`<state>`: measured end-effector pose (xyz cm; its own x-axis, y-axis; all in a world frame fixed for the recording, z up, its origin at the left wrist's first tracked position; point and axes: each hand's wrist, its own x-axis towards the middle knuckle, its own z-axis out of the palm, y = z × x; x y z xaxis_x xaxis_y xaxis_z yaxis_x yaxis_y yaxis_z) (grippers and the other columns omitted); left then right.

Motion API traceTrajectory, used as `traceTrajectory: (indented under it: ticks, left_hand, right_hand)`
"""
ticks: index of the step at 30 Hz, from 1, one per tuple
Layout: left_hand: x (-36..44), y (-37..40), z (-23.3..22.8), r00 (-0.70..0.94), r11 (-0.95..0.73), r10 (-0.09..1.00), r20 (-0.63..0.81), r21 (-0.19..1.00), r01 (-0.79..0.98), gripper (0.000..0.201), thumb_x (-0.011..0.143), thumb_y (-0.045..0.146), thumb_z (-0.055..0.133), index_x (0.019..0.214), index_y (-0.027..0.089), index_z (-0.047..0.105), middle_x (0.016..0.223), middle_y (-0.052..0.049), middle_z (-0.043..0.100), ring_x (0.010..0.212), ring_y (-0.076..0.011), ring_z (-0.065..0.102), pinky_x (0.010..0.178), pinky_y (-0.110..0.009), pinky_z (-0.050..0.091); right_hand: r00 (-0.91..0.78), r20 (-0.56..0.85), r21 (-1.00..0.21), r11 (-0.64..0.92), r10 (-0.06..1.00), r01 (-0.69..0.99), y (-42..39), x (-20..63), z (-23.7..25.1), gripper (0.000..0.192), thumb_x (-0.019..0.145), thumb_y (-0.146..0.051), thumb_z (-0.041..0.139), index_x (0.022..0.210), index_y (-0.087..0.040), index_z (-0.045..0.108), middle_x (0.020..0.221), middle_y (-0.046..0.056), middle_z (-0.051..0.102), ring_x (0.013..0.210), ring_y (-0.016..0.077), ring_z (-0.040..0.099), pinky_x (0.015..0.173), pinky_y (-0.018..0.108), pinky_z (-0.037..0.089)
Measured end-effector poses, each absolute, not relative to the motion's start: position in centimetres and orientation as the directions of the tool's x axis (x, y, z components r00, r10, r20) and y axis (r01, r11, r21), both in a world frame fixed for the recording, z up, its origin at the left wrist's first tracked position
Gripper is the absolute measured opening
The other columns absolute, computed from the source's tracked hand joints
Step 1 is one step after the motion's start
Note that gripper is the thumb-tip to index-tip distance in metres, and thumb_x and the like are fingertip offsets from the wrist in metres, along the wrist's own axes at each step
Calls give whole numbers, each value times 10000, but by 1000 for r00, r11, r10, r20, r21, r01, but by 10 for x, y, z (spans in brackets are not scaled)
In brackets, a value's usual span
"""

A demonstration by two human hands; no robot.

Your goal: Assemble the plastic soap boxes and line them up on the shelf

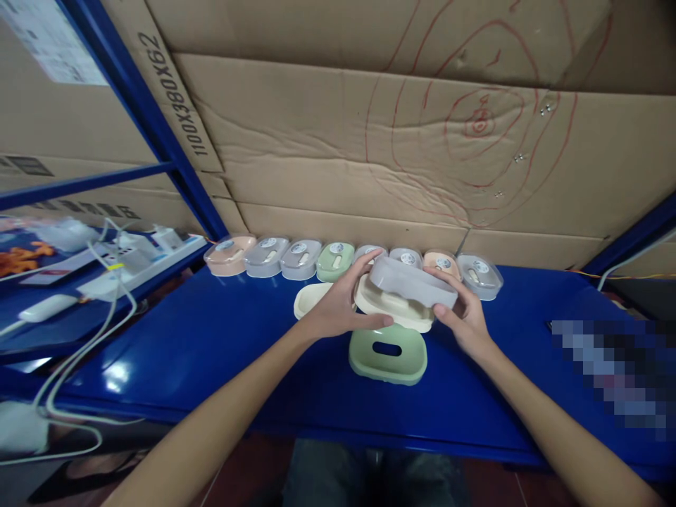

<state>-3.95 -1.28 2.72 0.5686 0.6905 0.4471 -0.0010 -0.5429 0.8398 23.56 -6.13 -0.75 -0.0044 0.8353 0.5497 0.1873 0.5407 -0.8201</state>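
My left hand [343, 303] is closed around the left end of a cream oval tray [393, 306] that looks like the base of a soap box, its thumb along the near side. Over that tray, a translucent lid [415, 280] is tilted, gripped at its right end by my right hand [467, 313]. Whether lid and tray touch cannot be made out. Just below them, a light green oval piece [388, 359] with a slot lies on the blue table [237, 338]. Another cream piece [311, 299] sits partly hidden behind my left hand.
Several lidded boxes, among them a peach one [229, 257], a green one [334, 264] and a grey one [479, 277], line the back edge against a cardboard wall [317, 127]. A power strip [142, 267] and white cables [105, 331] are at left. A blurred patch [612, 373] covers the right side.
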Motion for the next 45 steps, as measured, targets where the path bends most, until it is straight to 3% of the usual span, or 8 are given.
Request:
traceTrajectory:
  ticks: [4,7,11,15,18,30,45]
  left_hand:
    - [-55,-2,38,516,-564,732,446,821,91,1002,774,486,947,1628,264,472,1497,-152,670,1265,-348,709,1060,-510,613]
    - [-79,6,52,447,-604,758,474,770,207,764,782,484,927,1443,228,644,1455,-133,706,1300,-349,692,1111,-500,579]
    - [-121,9,57,406,-619,775,485,713,330,589,815,518,905,1298,234,725,1470,-120,700,1391,-358,644,1207,-537,507]
    - [-154,8,36,371,-508,850,373,764,398,654,831,582,879,1361,238,710,1524,-137,678,1339,-356,682,1135,-531,572]
    - [-167,10,19,389,-467,869,305,763,446,715,834,605,871,1419,236,689,1545,-144,671,1375,-363,666,1174,-553,546]
    - [-163,12,20,597,-626,766,239,487,608,815,809,524,883,1525,266,594,1528,-119,679,1379,-377,650,1191,-546,499]
    - [-154,28,20,650,-657,722,238,531,536,852,822,570,892,1578,325,584,1579,-96,649,1464,-380,589,1265,-571,420]
  right_hand:
    - [152,594,-797,553,790,242,-53,245,-8,615,886,-652,840,1377,-294,744,1451,111,749,1370,389,685,1174,590,557]
    - [175,617,-777,559,768,287,-50,250,-5,600,904,-649,823,1370,-281,738,1472,119,733,1389,391,676,1204,593,534]
    - [165,632,-761,566,757,319,-50,252,-3,571,904,-627,830,1356,-291,739,1478,111,729,1395,381,673,1202,566,544]
    - [175,607,-775,528,775,348,-49,252,-9,623,865,-646,857,1360,-287,736,1439,113,746,1335,371,701,1142,546,583]
    - [170,603,-776,523,780,351,-47,250,-14,640,853,-642,866,1368,-288,732,1425,114,750,1340,372,694,1143,544,578]
    - [157,616,-755,522,772,397,-45,254,-17,638,856,-615,867,1382,-288,716,1447,116,738,1344,373,692,1131,552,579]
    - [146,620,-746,521,771,416,-47,253,-13,657,851,-646,857,1385,-290,713,1446,127,728,1340,374,686,1151,573,568]
